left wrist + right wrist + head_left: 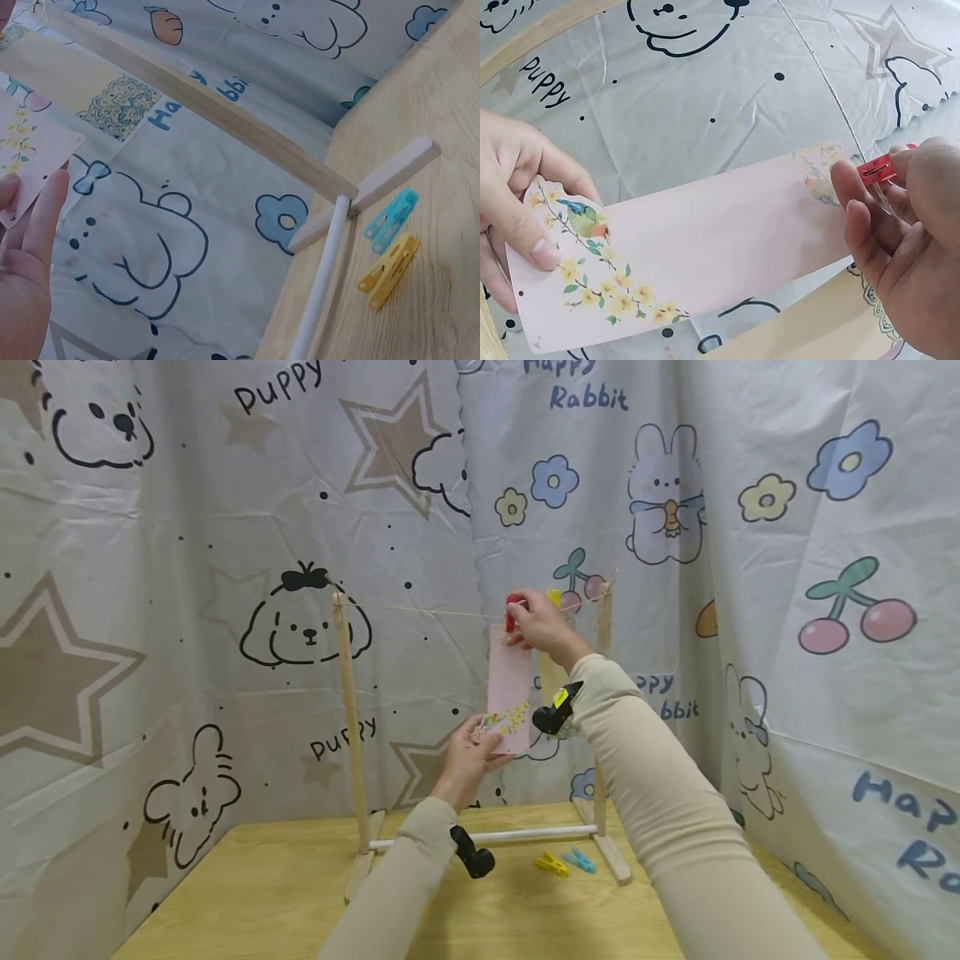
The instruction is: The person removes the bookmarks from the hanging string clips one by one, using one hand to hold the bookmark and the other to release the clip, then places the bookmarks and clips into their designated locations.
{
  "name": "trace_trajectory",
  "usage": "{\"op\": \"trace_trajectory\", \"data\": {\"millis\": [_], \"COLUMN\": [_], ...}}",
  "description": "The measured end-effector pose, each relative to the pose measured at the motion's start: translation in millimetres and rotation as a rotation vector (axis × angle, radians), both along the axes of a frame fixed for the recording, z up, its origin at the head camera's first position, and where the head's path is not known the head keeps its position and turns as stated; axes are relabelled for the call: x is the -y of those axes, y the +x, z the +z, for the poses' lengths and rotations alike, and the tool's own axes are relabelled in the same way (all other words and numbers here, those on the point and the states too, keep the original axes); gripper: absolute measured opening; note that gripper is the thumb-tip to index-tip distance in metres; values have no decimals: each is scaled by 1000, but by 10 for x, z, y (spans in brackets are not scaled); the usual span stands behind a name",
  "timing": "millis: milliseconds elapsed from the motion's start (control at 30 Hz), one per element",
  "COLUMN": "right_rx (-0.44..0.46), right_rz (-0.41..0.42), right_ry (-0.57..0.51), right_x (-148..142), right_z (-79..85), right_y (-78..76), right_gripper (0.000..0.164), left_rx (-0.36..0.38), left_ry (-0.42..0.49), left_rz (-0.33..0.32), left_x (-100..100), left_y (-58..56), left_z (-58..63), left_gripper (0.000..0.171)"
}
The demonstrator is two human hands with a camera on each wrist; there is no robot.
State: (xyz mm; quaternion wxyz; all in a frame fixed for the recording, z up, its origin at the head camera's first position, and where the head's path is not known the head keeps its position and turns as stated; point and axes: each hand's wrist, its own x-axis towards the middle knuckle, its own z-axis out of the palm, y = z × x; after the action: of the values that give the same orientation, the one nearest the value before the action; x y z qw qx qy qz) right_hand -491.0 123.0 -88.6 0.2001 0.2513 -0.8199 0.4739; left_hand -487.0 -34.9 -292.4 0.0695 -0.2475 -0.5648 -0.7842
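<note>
A pink bookmark-like card (727, 217) with printed yellow flowers and a bird hangs upright below a thin string (435, 611). Its lower end is pinched between thumb and fingers of my left hand (471, 756). At the card's top, my right hand (542, 622) grips a red clothespin (877, 171) against the string. Whether the clothespin's tips bite on the card is hidden by the fingers. Just to the right, a yellow clothespin (554, 598) is on the string above a cream card (552, 672) with a patterned end, partly behind my right wrist.
The string runs between two wooden posts, the left post (348, 718) and the right post (202, 105), joined low down by a white rod (487, 837). On the wooden table (247, 877) lie a yellow clothespin (388, 271) and a blue clothespin (391, 220). A printed curtain (420, 560) surrounds the table.
</note>
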Motion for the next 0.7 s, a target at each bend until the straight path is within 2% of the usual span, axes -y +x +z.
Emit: {"op": "trace_trajectory", "data": {"millis": [200, 400, 533, 700], "right_rx": [21, 5, -50, -88], "right_rz": [-12, 1, 6, 2], "right_ry": [-10, -69, -145, -301], "right_x": [-48, -48, -36, -18], "right_z": [-11, -26, -65, -110], "right_y": [12, 28, 3, -30], "right_gripper": [38, 27, 19, 14], "left_rx": [18, 17, 28, 28], "left_ry": [9, 19, 24, 31], "left_rz": [-34, -58, -56, -59], "left_x": [16, 52, 76, 78], "left_y": [-7, -1, 20, 33], "left_z": [-15, 3, 13, 39], "left_gripper": [38, 42, 44, 43]}}
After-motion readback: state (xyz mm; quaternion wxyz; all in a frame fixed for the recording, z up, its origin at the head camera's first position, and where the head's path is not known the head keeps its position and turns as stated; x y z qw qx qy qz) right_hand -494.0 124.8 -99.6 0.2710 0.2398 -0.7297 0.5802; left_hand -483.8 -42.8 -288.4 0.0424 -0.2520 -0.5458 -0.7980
